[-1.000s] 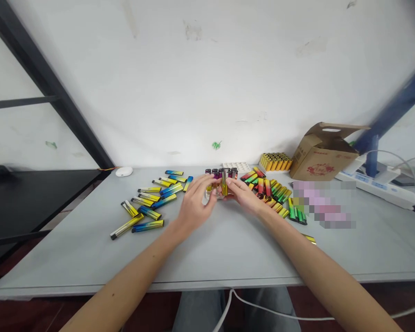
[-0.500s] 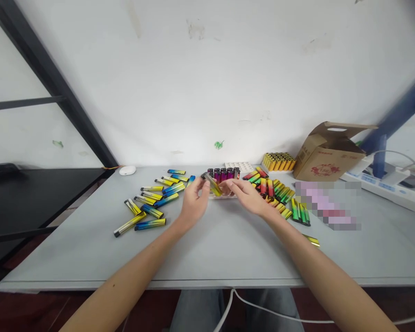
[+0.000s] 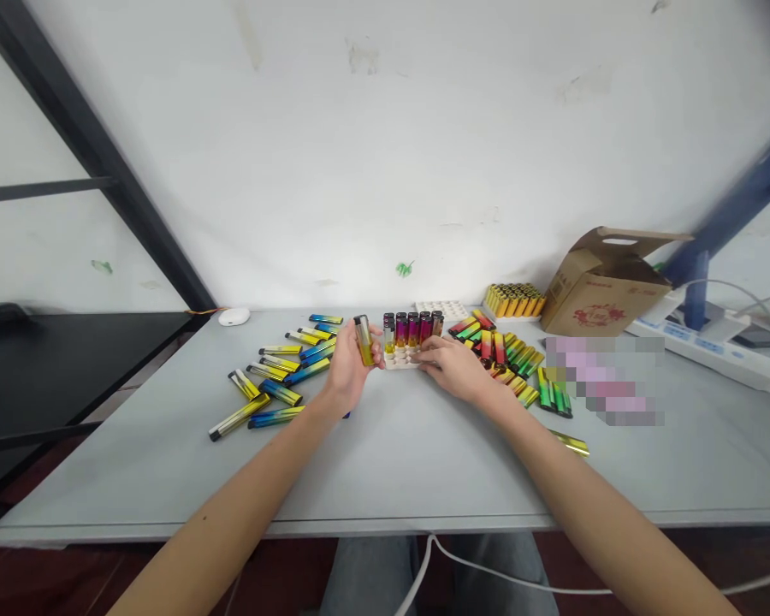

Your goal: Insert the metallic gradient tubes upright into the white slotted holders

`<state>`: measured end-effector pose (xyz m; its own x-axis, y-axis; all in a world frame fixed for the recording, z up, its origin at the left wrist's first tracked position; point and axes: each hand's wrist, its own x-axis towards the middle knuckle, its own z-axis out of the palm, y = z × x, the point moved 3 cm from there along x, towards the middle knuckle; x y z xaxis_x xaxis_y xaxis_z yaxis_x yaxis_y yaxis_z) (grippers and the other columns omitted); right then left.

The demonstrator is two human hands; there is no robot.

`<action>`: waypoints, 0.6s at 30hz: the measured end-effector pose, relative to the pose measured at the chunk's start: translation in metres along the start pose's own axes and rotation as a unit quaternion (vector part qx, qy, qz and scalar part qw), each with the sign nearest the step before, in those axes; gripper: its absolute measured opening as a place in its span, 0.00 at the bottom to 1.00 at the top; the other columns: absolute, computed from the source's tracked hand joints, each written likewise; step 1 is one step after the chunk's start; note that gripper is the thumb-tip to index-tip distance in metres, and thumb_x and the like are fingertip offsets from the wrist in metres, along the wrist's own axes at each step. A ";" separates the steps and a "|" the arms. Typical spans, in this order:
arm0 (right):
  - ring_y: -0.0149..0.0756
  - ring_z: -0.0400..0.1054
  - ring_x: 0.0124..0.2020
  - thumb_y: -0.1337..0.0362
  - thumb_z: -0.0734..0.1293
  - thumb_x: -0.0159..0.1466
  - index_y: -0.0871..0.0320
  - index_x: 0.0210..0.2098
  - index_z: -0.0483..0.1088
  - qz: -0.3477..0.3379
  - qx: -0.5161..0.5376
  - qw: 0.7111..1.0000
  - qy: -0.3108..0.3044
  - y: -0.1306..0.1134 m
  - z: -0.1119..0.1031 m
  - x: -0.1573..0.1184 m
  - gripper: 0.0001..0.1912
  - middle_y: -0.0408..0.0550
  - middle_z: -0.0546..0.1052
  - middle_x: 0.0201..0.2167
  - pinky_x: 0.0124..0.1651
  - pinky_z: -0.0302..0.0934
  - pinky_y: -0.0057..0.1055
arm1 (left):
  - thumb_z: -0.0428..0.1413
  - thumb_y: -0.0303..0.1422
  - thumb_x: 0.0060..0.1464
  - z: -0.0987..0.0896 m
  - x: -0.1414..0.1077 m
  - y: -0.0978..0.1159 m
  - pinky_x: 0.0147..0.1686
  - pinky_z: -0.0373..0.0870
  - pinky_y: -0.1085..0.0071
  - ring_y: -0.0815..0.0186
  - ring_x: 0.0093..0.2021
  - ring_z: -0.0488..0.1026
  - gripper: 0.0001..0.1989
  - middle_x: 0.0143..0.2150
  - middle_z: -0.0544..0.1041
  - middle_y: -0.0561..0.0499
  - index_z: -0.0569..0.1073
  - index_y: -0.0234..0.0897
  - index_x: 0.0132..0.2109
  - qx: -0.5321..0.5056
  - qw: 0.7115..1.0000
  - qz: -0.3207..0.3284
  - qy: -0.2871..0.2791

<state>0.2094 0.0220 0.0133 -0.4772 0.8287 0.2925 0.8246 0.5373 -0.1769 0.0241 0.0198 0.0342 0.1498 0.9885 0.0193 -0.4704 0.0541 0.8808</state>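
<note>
My left hand [image 3: 350, 364] is closed around a yellow and silver lighter [image 3: 364, 340], held upright with its dark top end up, just left of a white tray with round holes [image 3: 401, 363]. Purple and red lighters [image 3: 413, 328] stand upright in the tray's back rows, and a yellow one [image 3: 389, 335] stands at its left side. My right hand [image 3: 453, 366] is at the tray's right front side, its fingers curled over it; the fingertips are partly hidden.
Yellow and blue lighters [image 3: 282, 364] lie scattered to the left. Red, green and yellow ones [image 3: 519, 355] lie to the right. Behind stand another white tray [image 3: 446, 309], a block of orange lighters [image 3: 515, 300] and an open cardboard box [image 3: 600, 295]. A power strip [image 3: 706, 345] is far right.
My left hand has moved slightly left and turned the yellow lighter from tilted to upright. My right hand has moved away from the lighter, down to the tray's right side.
</note>
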 end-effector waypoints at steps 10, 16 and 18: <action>0.40 0.67 0.45 0.66 0.59 0.68 0.54 0.51 0.74 -0.027 0.002 0.999 0.019 -0.010 0.006 0.002 0.16 0.53 0.73 0.43 0.49 0.60 0.36 | 0.39 0.42 0.62 0.014 -0.007 -0.012 0.27 0.66 0.71 0.67 0.25 0.64 0.21 0.24 0.60 0.52 0.64 0.36 0.28 -0.090 0.975 -0.160 -0.128; 0.41 0.68 0.47 0.65 0.61 0.67 0.57 0.48 0.73 -0.016 0.062 0.997 0.050 0.004 -0.002 0.000 0.14 0.54 0.73 0.46 0.51 0.62 0.36 | 0.41 0.43 0.61 0.011 -0.005 -0.012 0.21 0.60 0.75 0.71 0.20 0.55 0.19 0.22 0.54 0.56 0.62 0.36 0.27 -0.058 0.974 -0.170 -0.136; 0.41 0.68 0.46 0.63 0.60 0.67 0.57 0.47 0.73 -0.011 0.076 0.995 0.058 0.005 -0.003 0.000 0.13 0.54 0.72 0.46 0.51 0.63 0.37 | 0.40 0.40 0.61 0.009 -0.003 -0.011 0.20 0.58 0.76 0.71 0.20 0.55 0.18 0.22 0.53 0.56 0.60 0.37 0.26 -0.044 0.978 -0.164 -0.126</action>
<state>0.2142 0.0242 0.0151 -0.4487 0.7980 0.4024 0.7551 0.5793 -0.3070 0.0370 0.0144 0.0289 0.5084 0.8510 -0.1316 -0.4326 0.3845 0.8155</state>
